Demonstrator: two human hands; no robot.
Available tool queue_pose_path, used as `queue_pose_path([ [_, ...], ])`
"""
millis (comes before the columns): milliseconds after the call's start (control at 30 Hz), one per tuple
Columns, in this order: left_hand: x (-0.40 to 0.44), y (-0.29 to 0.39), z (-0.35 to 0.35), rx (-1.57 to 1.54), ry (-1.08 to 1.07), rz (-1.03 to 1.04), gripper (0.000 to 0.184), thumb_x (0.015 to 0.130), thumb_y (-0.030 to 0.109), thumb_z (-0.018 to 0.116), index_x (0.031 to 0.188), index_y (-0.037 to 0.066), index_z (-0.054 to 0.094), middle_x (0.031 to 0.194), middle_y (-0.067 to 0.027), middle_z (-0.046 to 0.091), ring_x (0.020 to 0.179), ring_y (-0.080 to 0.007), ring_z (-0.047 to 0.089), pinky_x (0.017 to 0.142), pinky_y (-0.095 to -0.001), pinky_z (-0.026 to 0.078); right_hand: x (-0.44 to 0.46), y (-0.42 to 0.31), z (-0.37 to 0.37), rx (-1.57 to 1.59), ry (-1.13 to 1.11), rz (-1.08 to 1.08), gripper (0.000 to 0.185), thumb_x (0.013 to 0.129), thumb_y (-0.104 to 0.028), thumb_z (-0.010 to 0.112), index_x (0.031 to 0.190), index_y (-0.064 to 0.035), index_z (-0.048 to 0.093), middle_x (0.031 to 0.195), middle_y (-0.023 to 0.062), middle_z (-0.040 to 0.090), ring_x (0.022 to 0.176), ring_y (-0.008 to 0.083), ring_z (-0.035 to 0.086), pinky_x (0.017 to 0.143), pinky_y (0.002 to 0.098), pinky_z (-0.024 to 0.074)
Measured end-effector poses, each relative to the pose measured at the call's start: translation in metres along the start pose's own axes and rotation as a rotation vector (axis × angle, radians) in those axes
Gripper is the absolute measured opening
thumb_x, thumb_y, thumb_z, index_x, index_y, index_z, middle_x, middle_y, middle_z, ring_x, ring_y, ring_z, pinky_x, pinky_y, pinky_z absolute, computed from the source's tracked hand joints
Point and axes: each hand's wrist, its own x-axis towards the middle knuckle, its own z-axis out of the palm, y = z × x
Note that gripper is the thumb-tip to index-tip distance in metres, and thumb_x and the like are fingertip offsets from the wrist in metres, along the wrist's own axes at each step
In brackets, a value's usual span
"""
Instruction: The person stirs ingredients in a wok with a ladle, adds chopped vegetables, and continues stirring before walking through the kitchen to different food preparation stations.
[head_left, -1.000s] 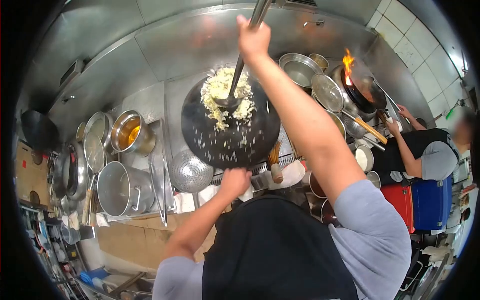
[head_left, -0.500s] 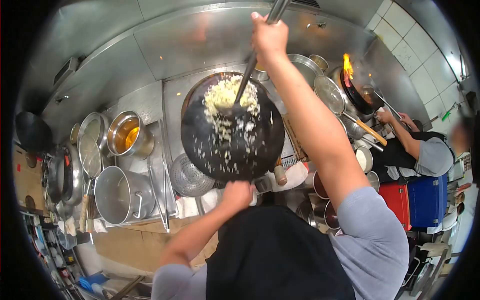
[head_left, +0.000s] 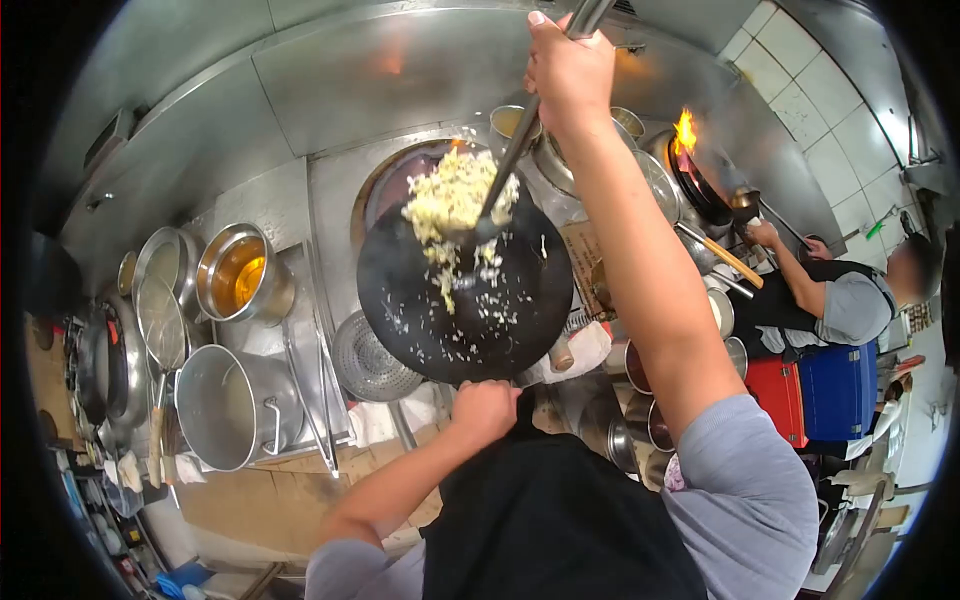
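A black wok [head_left: 400, 290] is off the burner [head_left: 375, 190], tilted toward me, with its near rim by my body. My left hand [head_left: 486, 410] is closed on the wok's near edge; the exact grip is hidden. High above the wok, my right hand [head_left: 572, 75] is wrapped round the long metal handle of a ladle [head_left: 515, 150]. The ladle's bowl end is down in the wok, partly hidden by food. Pale yellow egg and rice [head_left: 455, 192] are bunched at the wok's far side, with loose grains scattered over its black surface.
Left stand a pot of orange oil [head_left: 243, 275], a large steel pot [head_left: 225, 405] and a perforated skimmer [head_left: 372, 355]. To the right, a co-worker [head_left: 850, 300] holds a ladle by a flaming wok [head_left: 700, 185]. A wooden-handled strainer [head_left: 725, 255] lies between.
The wok has moved toward me, uncovering more of the burner behind it. My right hand has shifted right and up with the ladle; my left hand has come nearer my body.
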Motion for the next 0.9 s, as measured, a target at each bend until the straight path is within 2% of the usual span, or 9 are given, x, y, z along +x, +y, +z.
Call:
queue_pose_path([
  [67, 0.015, 0.011, -0.040, -0.010, 0.217, 0.118, 0.035, 0.097, 0.030, 0.067, 0.075, 0.004, 0.075, 0.075, -0.0186, 0.073, 0.071, -0.0367, 0.074, 0.075, -0.0499, 0.056, -0.024, -0.003, 0.002, -0.119, 0.024, -0.015, 0.031, 0.097, -0.014, 0.076, 0.077, -0.0106, 0.052, 0.060, -0.0019, 0.051, 0.047, 0.0094, 0.046, 0.043, 0.0309, 0.0373],
  [133, 0.058, 0.006, -0.067, 0.051, 0.142, 0.056, 0.030, 0.096, 0.027, 0.067, 0.077, 0.006, 0.075, 0.074, -0.0182, 0.073, 0.069, -0.0370, 0.072, 0.075, -0.0483, 0.055, -0.037, 0.029, 0.003, -0.337, 0.046, -0.094, 0.031, 0.094, -0.015, 0.080, 0.078, -0.0107, 0.054, 0.062, -0.0034, 0.052, 0.049, 0.0076, 0.046, 0.046, 0.0302, 0.0377],
  [233, 0.113, -0.037, -0.012, 0.029, 0.437, 0.026, 0.028, 0.096, 0.027, 0.066, 0.078, 0.008, 0.076, 0.076, -0.0159, 0.074, 0.070, -0.0355, 0.072, 0.074, -0.0495, 0.052, -0.046, 0.136, -0.014, -0.357, 0.096, -0.220, 0.030, 0.097, -0.014, 0.077, 0.078, -0.0077, 0.054, 0.065, -0.0023, 0.055, 0.050, 0.0086, 0.047, 0.047, 0.0292, 0.0386],
  [400, 0.069, -0.040, 0.009, 0.105, 0.161, -0.042, 0.031, 0.098, 0.031, 0.066, 0.082, 0.006, 0.076, 0.085, -0.0152, 0.077, 0.080, -0.0327, 0.075, 0.081, -0.0497, 0.051, -0.010, 0.108, -0.030, -0.249, 0.138, -0.275, 0.037, 0.101, -0.008, 0.073, 0.076, -0.0105, 0.045, 0.063, -0.0005, 0.050, 0.049, 0.0088, 0.047, 0.043, 0.0300, 0.0364],
  [467, 0.072, -0.046, -0.002, 0.091, 0.247, 0.013, 0.031, 0.098, 0.031, 0.066, 0.083, 0.007, 0.076, 0.085, -0.0157, 0.077, 0.081, -0.0333, 0.075, 0.081, -0.0499, 0.051, -0.017, 0.085, -0.028, -0.155, 0.082, -0.050, 0.033, 0.097, -0.013, 0.078, 0.076, -0.0076, 0.053, 0.066, -0.0047, 0.053, 0.063, 0.0077, 0.047, 0.059, 0.0318, 0.0423],
  [633, 0.147, -0.080, -0.006, 0.118, 0.234, -0.095, 0.029, 0.100, 0.031, 0.064, 0.086, 0.009, 0.077, 0.087, -0.0157, 0.077, 0.082, -0.0350, 0.075, 0.085, -0.0493, 0.050, -0.036, 0.024, -0.010, 0.001, -0.010, -0.096, 0.037, 0.100, -0.009, 0.073, 0.075, -0.0106, 0.045, 0.063, -0.0034, 0.051, 0.050, 0.0070, 0.047, 0.046, 0.0272, 0.0375],
  [733, 0.155, -0.081, 0.003, 0.161, 0.218, -0.130, 0.031, 0.102, 0.031, 0.062, 0.089, 0.009, 0.078, 0.089, -0.0155, 0.078, 0.082, -0.0342, 0.075, 0.088, -0.0481, 0.049, -0.058, 0.062, -0.023, -0.052, -0.016, -0.247, 0.039, 0.101, -0.007, 0.071, 0.076, -0.0112, 0.041, 0.062, -0.0022, 0.051, 0.051, 0.0078, 0.050, 0.045, 0.0276, 0.0376],
  [800, 0.153, -0.079, -0.003, 0.143, 0.216, -0.091, 0.031, 0.105, 0.033, 0.059, 0.099, 0.009, 0.078, 0.094, -0.0140, 0.079, 0.086, -0.0314, 0.076, 0.087, -0.0484, 0.049, -0.075, 0.153, -0.054, -0.042, -0.087, -0.040, 0.039, 0.101, -0.006, 0.069, 0.076, -0.0114, 0.040, 0.064, -0.0031, 0.049, 0.052, 0.0072, 0.045, 0.046, 0.0279, 0.0373],
  [900, 0.155, -0.075, -0.010, 0.165, 0.163, -0.119, 0.031, 0.105, 0.032, 0.058, 0.098, 0.009, 0.078, 0.093, -0.0123, 0.079, 0.086, -0.0299, 0.076, 0.088, -0.0479, 0.049, -0.077, 0.120, -0.044, -0.018, -0.149, 0.007, 0.041, 0.101, -0.006, 0.069, 0.075, -0.0118, 0.038, 0.063, -0.0020, 0.047, 0.051, 0.0086, 0.045, 0.046, 0.0288, 0.0383],
])
